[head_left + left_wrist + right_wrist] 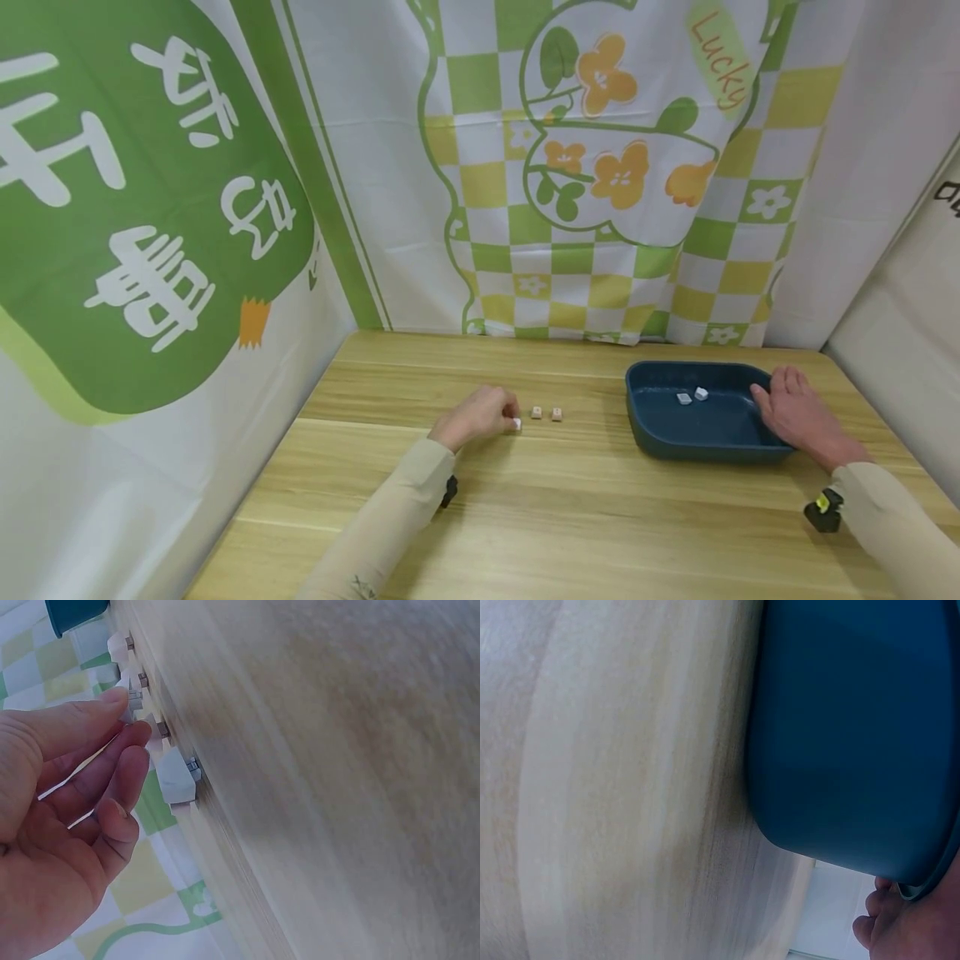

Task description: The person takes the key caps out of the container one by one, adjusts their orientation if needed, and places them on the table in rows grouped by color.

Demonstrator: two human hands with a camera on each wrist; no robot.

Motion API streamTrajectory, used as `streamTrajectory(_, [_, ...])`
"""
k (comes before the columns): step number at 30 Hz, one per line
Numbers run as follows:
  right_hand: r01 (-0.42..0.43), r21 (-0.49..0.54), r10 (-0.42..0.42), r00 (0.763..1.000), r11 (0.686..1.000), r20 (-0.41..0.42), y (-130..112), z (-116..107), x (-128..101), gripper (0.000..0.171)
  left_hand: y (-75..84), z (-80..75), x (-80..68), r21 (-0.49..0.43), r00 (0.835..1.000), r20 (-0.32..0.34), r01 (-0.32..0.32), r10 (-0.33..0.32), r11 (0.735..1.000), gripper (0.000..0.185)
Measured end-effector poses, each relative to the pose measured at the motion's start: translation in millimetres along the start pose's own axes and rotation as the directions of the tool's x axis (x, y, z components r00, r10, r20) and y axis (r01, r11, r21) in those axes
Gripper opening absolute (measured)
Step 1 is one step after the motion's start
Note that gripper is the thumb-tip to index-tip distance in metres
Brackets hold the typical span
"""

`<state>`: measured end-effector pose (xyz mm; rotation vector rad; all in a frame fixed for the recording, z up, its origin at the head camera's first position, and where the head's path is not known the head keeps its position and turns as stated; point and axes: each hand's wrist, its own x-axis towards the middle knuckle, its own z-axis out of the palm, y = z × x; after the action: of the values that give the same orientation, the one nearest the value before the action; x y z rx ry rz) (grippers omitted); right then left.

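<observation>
My left hand [480,415] pinches a small white keycap [136,699] between thumb and fingertips, close over the table. Just right of it, two pale keycaps [536,412] stand side by side. Nearer the left wrist camera sits another white keycap [177,777], beside the curled lower fingers; my hand covers this spot in the head view. On the right, my right hand [806,417] holds the end of a dark blue basin [712,452], thumb over the rim and fingers along its outside. Two white keycaps [701,393] lie inside the basin, towards its back.
The wooden table [570,525] meets a hanging cloth [540,275] with green and yellow checks at its back edge. More printed cloth [180,250] hangs along the left side, and a pale cloth [911,333] borders the right.
</observation>
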<state>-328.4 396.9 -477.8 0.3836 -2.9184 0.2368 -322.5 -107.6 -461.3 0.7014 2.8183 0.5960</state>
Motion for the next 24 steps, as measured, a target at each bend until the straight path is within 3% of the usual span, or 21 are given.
streamTrajectory(12, [0.006,-0.001,-0.006,1.000,1.000,0.016,-1.2,-1.0,-0.4,0.065,-0.3,2.5,-0.8,0.059,1.000,-0.010,-0.024,0.025,0.998,0.007])
streamTrajectory(24, [0.024,-0.022,-0.024,0.999,0.999,-0.029,0.0,2.7,-0.6,0.060,-4.6,5.3,-0.8,0.046,1.000,0.000,0.010,-0.010,0.999,0.007])
